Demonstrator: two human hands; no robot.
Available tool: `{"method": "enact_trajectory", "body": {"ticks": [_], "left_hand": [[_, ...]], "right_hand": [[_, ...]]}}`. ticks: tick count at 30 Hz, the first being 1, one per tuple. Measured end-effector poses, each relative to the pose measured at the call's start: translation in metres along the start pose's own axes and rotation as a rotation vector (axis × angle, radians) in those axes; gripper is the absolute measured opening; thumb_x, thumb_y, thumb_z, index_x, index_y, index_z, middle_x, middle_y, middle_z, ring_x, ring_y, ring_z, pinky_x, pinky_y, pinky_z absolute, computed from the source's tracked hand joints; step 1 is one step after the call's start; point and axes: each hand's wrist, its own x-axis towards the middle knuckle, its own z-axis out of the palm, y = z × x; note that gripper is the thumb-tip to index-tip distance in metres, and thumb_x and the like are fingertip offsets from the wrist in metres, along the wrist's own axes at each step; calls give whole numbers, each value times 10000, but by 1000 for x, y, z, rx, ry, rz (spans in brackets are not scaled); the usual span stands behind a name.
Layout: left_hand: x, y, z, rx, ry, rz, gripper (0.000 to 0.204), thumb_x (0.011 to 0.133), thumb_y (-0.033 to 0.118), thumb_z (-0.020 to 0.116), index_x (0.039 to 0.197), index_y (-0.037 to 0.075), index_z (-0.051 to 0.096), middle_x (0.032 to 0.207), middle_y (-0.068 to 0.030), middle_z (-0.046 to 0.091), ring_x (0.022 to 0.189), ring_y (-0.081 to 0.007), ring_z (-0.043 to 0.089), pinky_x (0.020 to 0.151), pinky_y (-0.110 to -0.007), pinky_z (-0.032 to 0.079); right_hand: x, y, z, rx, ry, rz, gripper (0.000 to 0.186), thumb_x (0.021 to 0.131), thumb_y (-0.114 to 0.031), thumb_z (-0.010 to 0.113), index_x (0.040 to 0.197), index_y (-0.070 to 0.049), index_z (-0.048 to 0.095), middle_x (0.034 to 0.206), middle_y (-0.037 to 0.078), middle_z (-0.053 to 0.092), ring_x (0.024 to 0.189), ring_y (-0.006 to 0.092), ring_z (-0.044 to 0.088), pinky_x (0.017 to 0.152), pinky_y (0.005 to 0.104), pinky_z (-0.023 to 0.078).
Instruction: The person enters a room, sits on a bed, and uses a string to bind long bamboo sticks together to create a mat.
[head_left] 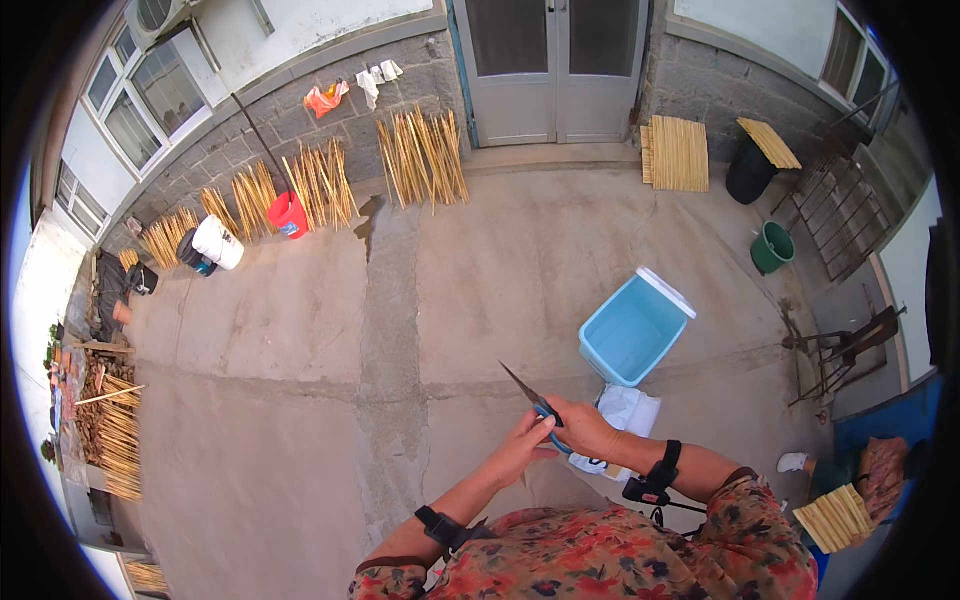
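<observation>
Scissors [541, 404], blue-handled: held in the right hand [588, 430], points aimed forward-left; left hand [515, 454] against them, its grip uncertain. Progress: no material at the tips, no cutting visibly done. Pale-blue tub [634, 320]: ahead-right of the hands, its rim limiting room there. Concrete floor [490, 270]: open leftward and ahead.

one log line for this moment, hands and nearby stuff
right hand: holding scissors | left hand: beside them, contact unclear | blue tub: on ground beyond hands
</observation>
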Motion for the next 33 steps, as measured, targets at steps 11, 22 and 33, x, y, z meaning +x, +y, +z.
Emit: {"method": "enact_trajectory", "body": {"ticks": [11, 22, 33], "left_hand": [[119, 167, -77, 11, 315, 241, 299, 880, 153, 480, 1153, 40, 435, 1039, -68, 533, 977, -198, 535, 760, -384, 515], [299, 311, -192, -28, 565, 202, 256, 832, 37, 425, 1085, 26, 465, 884, -144, 606, 797, -258, 624, 569, -338, 510], [539, 461, -155, 504, 181, -56, 327, 826, 27, 445, 1153, 6, 458, 963, -117, 609, 860, -178, 610, 599, -271, 468]], "right_hand": [[195, -12, -123, -25, -113, -319, 533, 802, -172, 564, 1253, -85, 294, 1046, 207, 499, 912, 344, 542, 762, 399, 448], [307, 162, -358, -231, 230, -64, 315, 811, -160, 521, 1109, -57, 514, 1037, 168, 560, 875, 328, 566, 761, 375, 462], [427, 242, -545, -217, 477, 136, 266, 778, -96, 601, 1034, -34, 560, 849, 134, 619, 750, 233, 605, 684, 315, 482]]}}
